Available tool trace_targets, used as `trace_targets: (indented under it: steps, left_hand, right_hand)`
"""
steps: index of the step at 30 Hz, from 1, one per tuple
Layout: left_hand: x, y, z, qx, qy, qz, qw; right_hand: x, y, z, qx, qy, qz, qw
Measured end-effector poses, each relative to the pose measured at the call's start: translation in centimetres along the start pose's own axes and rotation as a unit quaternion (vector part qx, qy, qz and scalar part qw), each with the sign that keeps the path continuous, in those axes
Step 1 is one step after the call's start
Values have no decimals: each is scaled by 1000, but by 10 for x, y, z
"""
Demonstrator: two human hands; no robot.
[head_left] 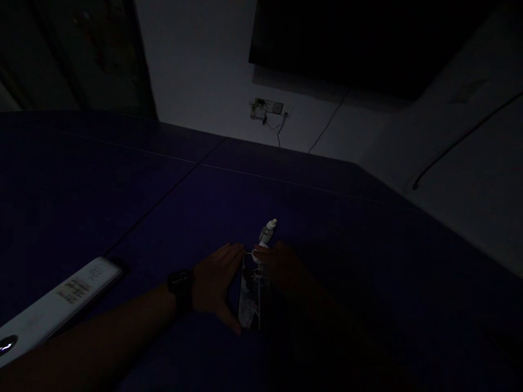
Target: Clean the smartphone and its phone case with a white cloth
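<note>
A smooth white slab (pixel 61 305) with rounded corners lies at left; the left hand (pixel 214 280), thumb spread, rests its fingertips by the upper left edge of a thin, dark rectangular object (pixel 247 305) with pale patterning; a white cord (pixel 259 296) runs along it. The shadowed right hand (pixel 284 269) curls at its top; its grip cannot be told. Beyond stands or lies a clear, white-capped bottle (pixel 266 235). Blue surface (pixel 229 201) separates slab and hand, reaching a pale wall (pixel 196 65).

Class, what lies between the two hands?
In the head view, a flat patterned object with a white strip lies between the left hand and the right hand.
</note>
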State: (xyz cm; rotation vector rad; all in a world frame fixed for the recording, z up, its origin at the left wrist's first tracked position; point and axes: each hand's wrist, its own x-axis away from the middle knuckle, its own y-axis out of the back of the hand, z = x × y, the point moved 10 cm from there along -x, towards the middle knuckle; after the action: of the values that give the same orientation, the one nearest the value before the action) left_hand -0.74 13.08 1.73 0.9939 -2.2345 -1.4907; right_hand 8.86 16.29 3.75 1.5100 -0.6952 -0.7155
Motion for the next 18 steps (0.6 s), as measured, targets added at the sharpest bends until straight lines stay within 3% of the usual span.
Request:
trace_targets:
  steps: [4,12,18]
  left_hand:
    - [0,2,-1,-1,-12,-13,1000]
    - [2,0,0,-7,-13,-7,1000]
    - [1,0,1,-3,-24,-25,999]
  right_hand:
    - [-8,-1,12,-7,4,3,1000]
    - [4,8,-8,1,-16,23,1000]
    - [-6,5,16,-30,11,9,999]
